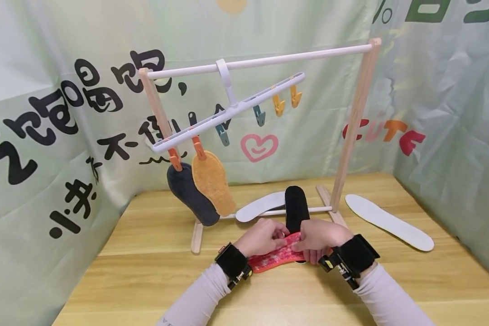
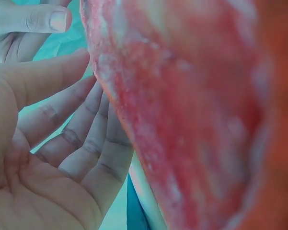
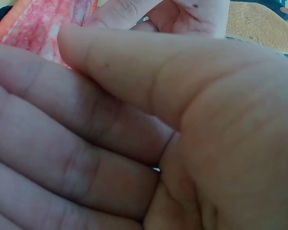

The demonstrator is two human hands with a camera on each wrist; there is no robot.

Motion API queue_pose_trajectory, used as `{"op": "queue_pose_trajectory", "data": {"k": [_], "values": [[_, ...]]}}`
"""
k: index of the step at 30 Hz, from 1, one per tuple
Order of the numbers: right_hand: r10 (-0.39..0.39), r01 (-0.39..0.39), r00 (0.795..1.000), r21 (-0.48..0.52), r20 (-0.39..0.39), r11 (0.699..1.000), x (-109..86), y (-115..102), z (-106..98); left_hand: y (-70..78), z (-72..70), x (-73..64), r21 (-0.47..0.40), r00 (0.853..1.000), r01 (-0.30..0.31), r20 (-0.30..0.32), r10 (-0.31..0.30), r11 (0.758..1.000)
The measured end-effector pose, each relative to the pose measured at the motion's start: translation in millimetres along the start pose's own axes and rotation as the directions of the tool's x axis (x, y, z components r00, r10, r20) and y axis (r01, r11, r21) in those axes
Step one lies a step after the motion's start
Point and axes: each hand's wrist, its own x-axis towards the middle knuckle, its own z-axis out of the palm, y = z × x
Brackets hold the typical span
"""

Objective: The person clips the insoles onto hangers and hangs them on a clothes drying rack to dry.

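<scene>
A red patterned insole (image 1: 270,260) lies between my two hands, low over the front middle of the table. My left hand (image 1: 261,237) pinches its far edge between thumb and forefinger; the left wrist view shows the other fingers (image 2: 93,148) spread behind it. At the insole's right part, my right hand (image 1: 325,236) grips with the thumb on top and the fingers underneath. In the right wrist view the right thumb (image 3: 129,72) presses by the insole's orange edge. Just beyond the hands is a black insole (image 1: 296,206), its near end hidden.
A white insole (image 1: 258,207) lies behind, another white one (image 1: 387,222) at right. On the wooden rack (image 1: 352,131) hangs a tilted white hanger (image 1: 265,94), lower at left. Its orange clips (image 1: 198,148) hold a dark insole (image 1: 185,190) and a yellow one (image 1: 213,179); teal clips (image 1: 259,116) and yellow clips (image 1: 279,106) hang unloaded.
</scene>
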Motion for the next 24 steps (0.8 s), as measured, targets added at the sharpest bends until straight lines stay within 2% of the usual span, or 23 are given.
{"op": "queue_pose_trajectory", "data": {"k": [7, 12, 19, 24], "values": [[-0.022, 0.022, 1.000, 0.005, -0.007, 1.000, 1.8, 3, 3, 0.1, 3.6, 0.3, 0.002, 1.000, 0.012, -0.017, -0.012, 1.000], [-0.007, 0.007, 1.000, 0.012, -0.011, 1.000, 3.4, 4, 5, 0.6, 3.6, 0.3, 0.004, 1.000, -0.002, -0.028, 0.002, 1.000], [-0.025, 0.025, 1.000, 0.038, -0.014, 0.999, 2.1, 2, 3, 0.5, -1.8, -0.2, -0.027, 0.999, -0.016, -0.047, 0.015, 0.999], [-0.042, 0.043, 0.999, 0.075, -0.016, 0.996, 0.4, 2, 0, 0.4, -7.9, -0.3, -0.049, 0.998, -0.004, -0.065, 0.001, 0.999]]}}
